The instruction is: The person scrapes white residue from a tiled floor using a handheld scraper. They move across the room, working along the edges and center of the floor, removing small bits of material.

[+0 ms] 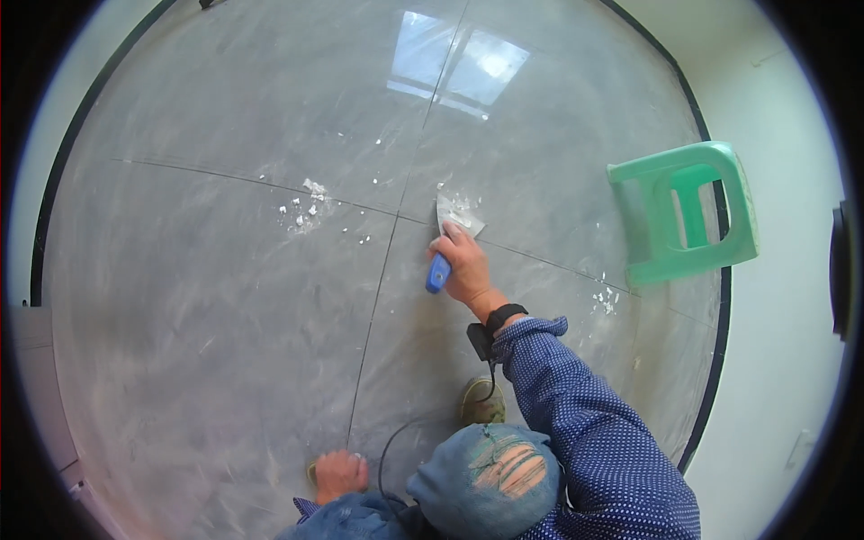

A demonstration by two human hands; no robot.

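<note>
A putty knife with a blue handle [438, 274] is in my right hand [467, 263], its handle end pointing back toward me. The wide metal blade [459, 219] lies low at the tile floor [270, 351], with white crumbs on it and around its edge. My left hand [341, 476] is by my left knee, above a shoe, its fingers curled. A small pale spot shows at its fingertips, too small to identify. White crumbled pieces [312, 209] lie on the floor left of the blade.
A green plastic stool [732, 209] lies tipped on its side by the right wall. More white crumbs [605, 300] lie near it. A black baseboard [723, 337] edges the floor. A cable [383, 449] runs past my legs. A pale cabinet-like block [37, 364] stands at left.
</note>
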